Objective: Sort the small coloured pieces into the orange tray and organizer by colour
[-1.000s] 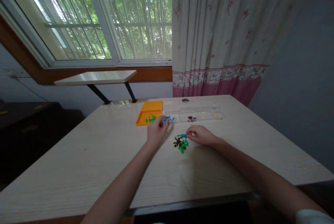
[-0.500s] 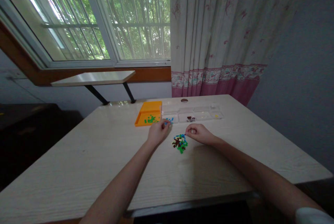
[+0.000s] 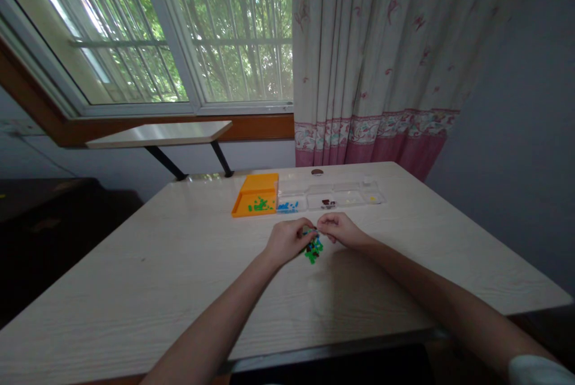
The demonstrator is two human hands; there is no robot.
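A small pile of mixed building pieces [image 3: 313, 251] in green, blue, brown and cream lies on the table. My left hand [image 3: 288, 239] reaches over the pile's left and far side, thumb and fingers bent together at the pieces, covering part of them. Close by on the right, my right hand [image 3: 340, 229] is closed in a pinch, its fingertips almost meeting those of the left. Whatever either hand holds is too small and too hidden to name. Beyond them, blue pieces [image 3: 287, 207] sit in a compartment of a clear tray [image 3: 306, 203].
An orange box [image 3: 260, 181] with green pieces [image 3: 259, 203] stands left of the clear tray. Brown pieces [image 3: 328, 203] and a few yellow ones [image 3: 372, 198] lie in other compartments. A raised shelf [image 3: 162, 132] is at the back left, a curtain [image 3: 359, 73] behind.
My left hand has moved from the blue pieces' compartment back toward me and right, onto the pile. My right hand stays by the pile, shifted slightly left.
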